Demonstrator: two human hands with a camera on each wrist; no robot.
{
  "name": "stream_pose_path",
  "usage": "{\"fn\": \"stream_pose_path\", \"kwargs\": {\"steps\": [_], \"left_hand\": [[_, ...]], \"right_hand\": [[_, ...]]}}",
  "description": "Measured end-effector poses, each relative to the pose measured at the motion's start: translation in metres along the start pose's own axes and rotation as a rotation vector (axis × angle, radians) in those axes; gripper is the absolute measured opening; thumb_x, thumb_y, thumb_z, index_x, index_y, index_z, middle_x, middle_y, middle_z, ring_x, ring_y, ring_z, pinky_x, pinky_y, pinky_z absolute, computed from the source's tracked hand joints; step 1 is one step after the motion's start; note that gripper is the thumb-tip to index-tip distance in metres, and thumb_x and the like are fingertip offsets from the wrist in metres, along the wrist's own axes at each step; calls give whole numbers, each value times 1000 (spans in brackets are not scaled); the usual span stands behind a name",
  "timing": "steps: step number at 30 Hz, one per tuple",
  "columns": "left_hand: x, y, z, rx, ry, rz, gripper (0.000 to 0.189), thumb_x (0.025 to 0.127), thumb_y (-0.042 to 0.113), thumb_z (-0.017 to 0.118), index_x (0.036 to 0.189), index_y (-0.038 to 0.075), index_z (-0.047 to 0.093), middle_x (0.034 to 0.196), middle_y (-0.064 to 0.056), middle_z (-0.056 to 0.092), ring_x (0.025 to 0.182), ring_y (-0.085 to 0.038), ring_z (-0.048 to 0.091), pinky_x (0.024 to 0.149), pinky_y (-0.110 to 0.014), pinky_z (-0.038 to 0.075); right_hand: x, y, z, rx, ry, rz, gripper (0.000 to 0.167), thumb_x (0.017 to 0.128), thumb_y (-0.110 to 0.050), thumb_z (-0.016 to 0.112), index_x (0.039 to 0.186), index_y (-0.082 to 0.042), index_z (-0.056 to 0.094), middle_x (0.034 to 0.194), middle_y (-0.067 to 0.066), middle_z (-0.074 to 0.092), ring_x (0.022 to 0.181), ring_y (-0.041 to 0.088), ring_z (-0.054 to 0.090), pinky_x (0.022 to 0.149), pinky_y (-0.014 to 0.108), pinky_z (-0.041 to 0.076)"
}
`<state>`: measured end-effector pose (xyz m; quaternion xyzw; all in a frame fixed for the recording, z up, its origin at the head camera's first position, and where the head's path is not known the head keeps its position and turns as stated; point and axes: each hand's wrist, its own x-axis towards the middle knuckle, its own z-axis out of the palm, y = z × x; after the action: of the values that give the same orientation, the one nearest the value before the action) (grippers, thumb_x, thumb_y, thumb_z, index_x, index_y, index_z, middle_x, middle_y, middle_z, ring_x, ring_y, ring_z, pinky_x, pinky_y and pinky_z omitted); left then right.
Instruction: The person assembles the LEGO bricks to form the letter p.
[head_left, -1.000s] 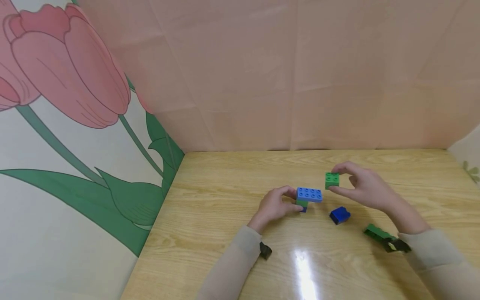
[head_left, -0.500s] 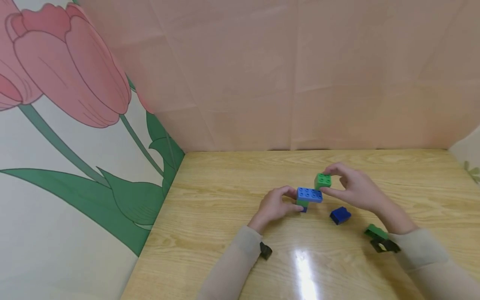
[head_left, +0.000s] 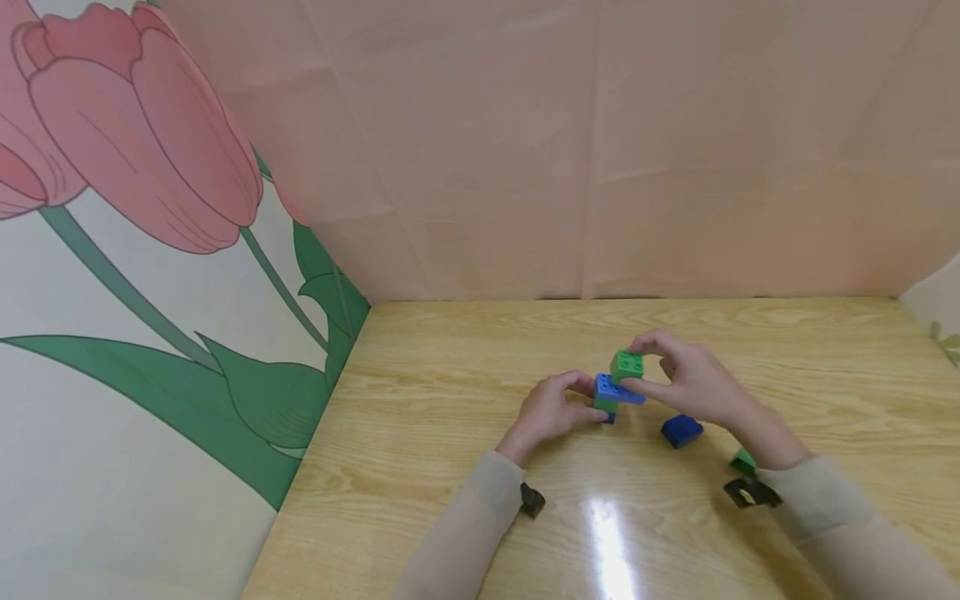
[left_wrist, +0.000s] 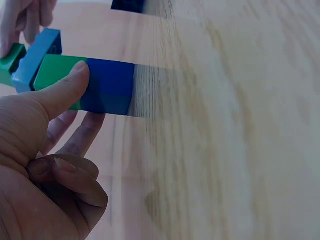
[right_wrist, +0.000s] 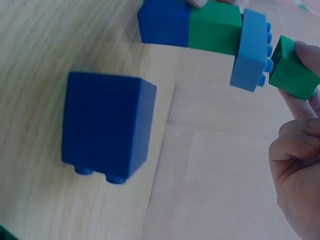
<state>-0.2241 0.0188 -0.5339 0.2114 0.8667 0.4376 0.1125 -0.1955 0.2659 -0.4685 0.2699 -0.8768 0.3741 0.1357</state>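
Note:
My left hand (head_left: 551, 408) pinches a small stack of toy building bricks between thumb and fingers. At its bottom is a dark blue brick (left_wrist: 110, 87), then a green brick (left_wrist: 56, 70), then a longer light blue brick (right_wrist: 250, 50) that juts out to the right. My right hand (head_left: 701, 379) pinches a square green brick (head_left: 627, 367) by its sides. In the right wrist view this brick is slightly tilted, its hollow underside close against the studs of the light blue brick.
A loose dark blue brick (head_left: 682, 431) lies on its side on the wooden table (head_left: 420, 433), right of the stack. Another green brick (head_left: 742, 461) lies partly hidden by the right wrist. A pink sheet (head_left: 465, 167) backs the table; a tulip-printed panel (head_left: 172, 300) stands at the left.
My right hand has carried the square green brick leftward, from beside the stack to over the light blue brick. The left hand and the stack have stayed nearly still.

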Motion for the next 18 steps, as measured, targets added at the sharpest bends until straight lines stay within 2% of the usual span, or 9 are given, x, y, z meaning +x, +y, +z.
{"fn": "stream_pose_path", "kwargs": {"steps": [9,18], "left_hand": [[0,1,-1,9,-3,-4,32,85,40,88,112,33,72,107,24,68,115,-8,62,103,-42,47],[0,0,-1,7,3,-3,34,84,40,89,112,33,72,108,23,69,114,-5,61,104,-41,46]], "right_hand": [[0,2,11,63,5,26,47,81,-14,91,118,-16,62,115,10,74,48,0,27,43,25,32],[-1,6,20,137,-5,42,46,83,-12,90,119,-15,62,117,13,73,46,1,32,42,24,34]]}}
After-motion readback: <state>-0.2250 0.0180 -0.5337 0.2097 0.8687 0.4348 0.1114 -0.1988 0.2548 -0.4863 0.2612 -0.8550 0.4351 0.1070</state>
